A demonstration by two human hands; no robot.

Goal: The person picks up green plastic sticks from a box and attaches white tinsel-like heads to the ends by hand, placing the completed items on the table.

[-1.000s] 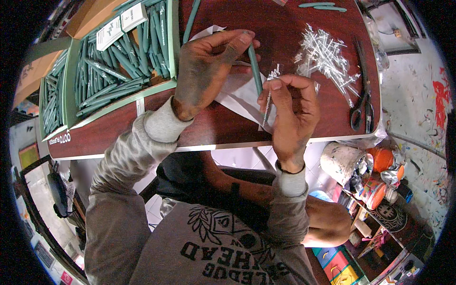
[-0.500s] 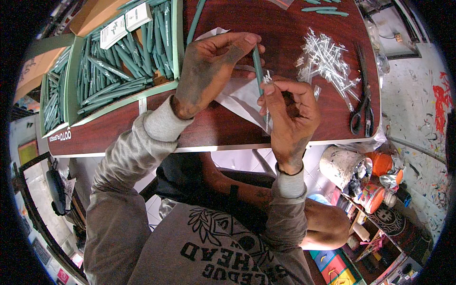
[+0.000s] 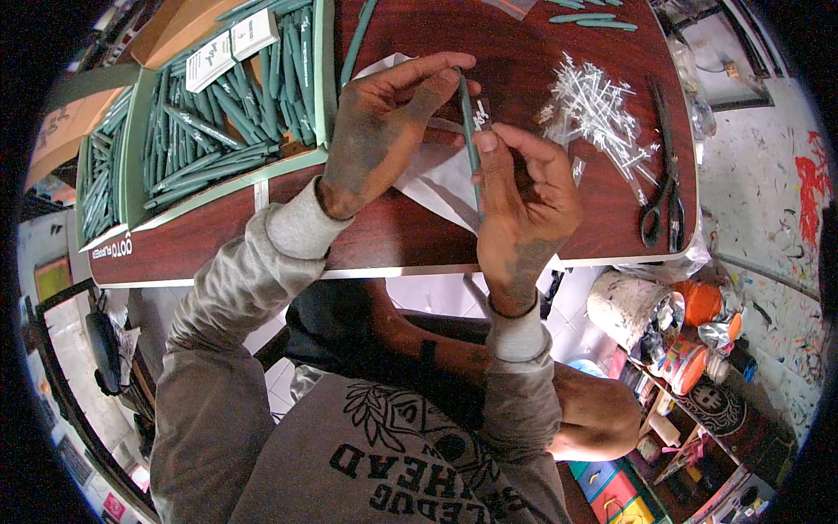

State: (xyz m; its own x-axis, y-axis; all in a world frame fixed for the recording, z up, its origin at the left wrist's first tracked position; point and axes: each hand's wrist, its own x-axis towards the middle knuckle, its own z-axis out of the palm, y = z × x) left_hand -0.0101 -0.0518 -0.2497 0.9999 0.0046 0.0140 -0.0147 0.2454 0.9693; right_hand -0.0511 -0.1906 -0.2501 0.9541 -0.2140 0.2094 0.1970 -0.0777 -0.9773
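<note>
A slim green pen (image 3: 470,113) is held at a slant above the table. My left hand (image 3: 380,127) pinches its upper end between thumb and fingers. Against its lower part, the thumb and fingers of my right hand (image 3: 528,192) close on a narrow clear sticker strip (image 3: 480,115) with white lettering. The top of that strip shows beside the pen; the rest is hidden behind the fingers. Beneath both hands lies a white sheet of paper (image 3: 436,179). To the right is a loose pile of similar clear strips (image 3: 602,113).
A pale green box (image 3: 325,79) full of green pens stands at the left, a white card (image 3: 231,51) on top. Another pen (image 3: 358,39) lies beside it. Black scissors (image 3: 672,196) rest near the right edge, and several pens (image 3: 594,22) lie at the far right.
My right hand has moved up and slightly left along the pen, carrying the strip with it. The pen's top has shifted a little left, with my left fingers straighter.
</note>
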